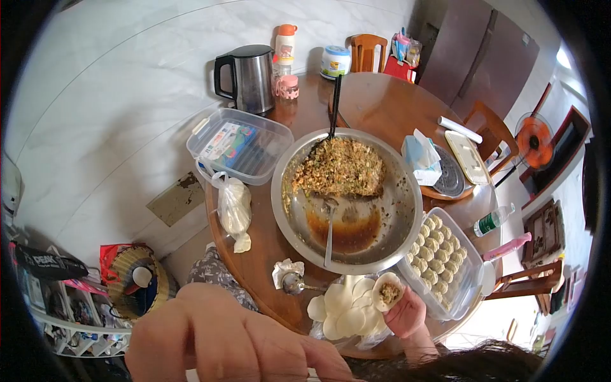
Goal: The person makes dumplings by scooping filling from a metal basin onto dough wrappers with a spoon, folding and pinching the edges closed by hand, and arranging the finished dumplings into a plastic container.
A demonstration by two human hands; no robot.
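Note:
My right hand (408, 314) is palm up, its fingers cradling a round dumpling wrapper (380, 284) with a dab of filling (389, 293) in it. Close to the camera, my left hand (223, 337) looms large with bent fingers. Its fingertips drop out of the frame, so anything in them is hidden. Flat dumpling wrappers (344, 312) overlap in a pile beside my right hand. A big steel bowl (407, 219) holds chopped filling (344, 167), brown liquid, a spoon (329, 235) and black chopsticks (335, 102). Rows of made dumplings (438, 253) fill a plastic box (468, 280).
A knotted bag of dough (234, 210) lies near the left edge of the round table (254, 267). Behind it are a lidded plastic box (245, 143) and a kettle (253, 76). On the right stand a tissue box (423, 162) and a bottle (493, 221). A ladle (293, 282) lies up front.

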